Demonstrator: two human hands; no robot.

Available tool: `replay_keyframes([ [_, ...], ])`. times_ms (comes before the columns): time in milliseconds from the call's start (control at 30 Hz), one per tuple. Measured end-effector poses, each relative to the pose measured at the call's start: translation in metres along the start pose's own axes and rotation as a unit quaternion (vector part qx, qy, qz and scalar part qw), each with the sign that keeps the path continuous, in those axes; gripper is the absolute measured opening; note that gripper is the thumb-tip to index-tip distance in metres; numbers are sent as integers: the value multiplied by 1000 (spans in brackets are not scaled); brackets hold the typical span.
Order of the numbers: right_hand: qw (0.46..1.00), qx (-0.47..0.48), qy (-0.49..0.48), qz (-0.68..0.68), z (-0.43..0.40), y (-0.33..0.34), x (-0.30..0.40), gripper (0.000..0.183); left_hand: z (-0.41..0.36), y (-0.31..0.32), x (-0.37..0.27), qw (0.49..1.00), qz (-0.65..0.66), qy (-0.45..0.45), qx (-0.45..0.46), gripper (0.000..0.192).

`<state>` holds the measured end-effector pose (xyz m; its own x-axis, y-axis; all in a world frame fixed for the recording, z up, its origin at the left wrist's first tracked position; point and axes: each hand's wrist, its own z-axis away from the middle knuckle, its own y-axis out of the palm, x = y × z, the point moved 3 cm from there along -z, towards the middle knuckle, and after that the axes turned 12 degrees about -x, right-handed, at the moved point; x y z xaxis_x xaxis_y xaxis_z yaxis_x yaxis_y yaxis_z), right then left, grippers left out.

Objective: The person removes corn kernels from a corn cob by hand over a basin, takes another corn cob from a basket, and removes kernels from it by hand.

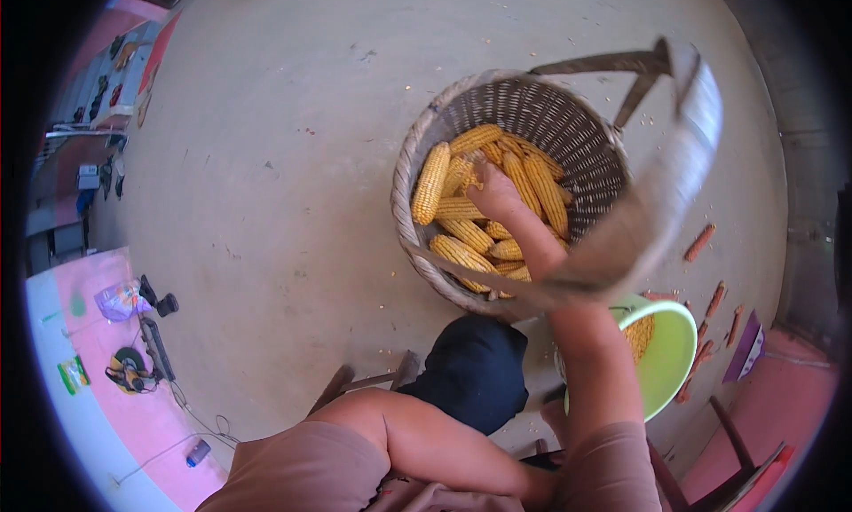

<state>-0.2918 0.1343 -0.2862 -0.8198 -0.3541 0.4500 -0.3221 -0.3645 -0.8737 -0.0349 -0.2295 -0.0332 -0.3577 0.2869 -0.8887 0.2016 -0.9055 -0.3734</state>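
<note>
A deep wicker basket (403,209) stands on the floor before me, with many yellow ears of corn (548,191) lying inside. My right arm passes under its blurred arched handle (665,199). Down among the ears is my right hand (496,191), its fingers at the end of a corn ear (457,174). Whether they grip it is hard to tell. My left forearm (452,432) crosses my lap, and the left hand is out of sight by my right arm. Beside the basket, a light green bucket (679,352) leans with loose corn kernels (639,337) in it.
Several bare reddish cobs (700,243) and stray kernels are scattered on the concrete floor (266,146) at the right. A red chair (765,475) is at the lower right. Along the left wall lie a power tool (131,372), a cable (190,412) and a plastic bag (123,301).
</note>
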Motion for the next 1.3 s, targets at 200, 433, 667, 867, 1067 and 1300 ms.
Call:
replay_keyframes([
  [200, 969, 205, 138, -11, -30, 6, 49, 69, 26, -28, 19, 997, 39, -49, -45, 29],
  [433, 974, 162, 149, 60, -21, 33, 49, 76, 44, -55, 36, 994, 57, -71, -67, 31],
  [667, 988, -22, 143, -62, 4, 19, 63, 69, 54, -66, 34, 993, 46, -89, -64, 33],
  [867, 956, -155, 159, -191, 16, -41, 37, 66, 63, -87, 17, 995, -24, -92, -43, 35],
  [1067, 870, -159, 92, -458, 101, -161, 28, 51, 28, -98, 49, 955, -259, -134, 52, 41],
  [1300, 704, -341, 286, -553, 271, -311, -23, 36, 63, -214, 77, 958, -67, -171, -218, 45],
])
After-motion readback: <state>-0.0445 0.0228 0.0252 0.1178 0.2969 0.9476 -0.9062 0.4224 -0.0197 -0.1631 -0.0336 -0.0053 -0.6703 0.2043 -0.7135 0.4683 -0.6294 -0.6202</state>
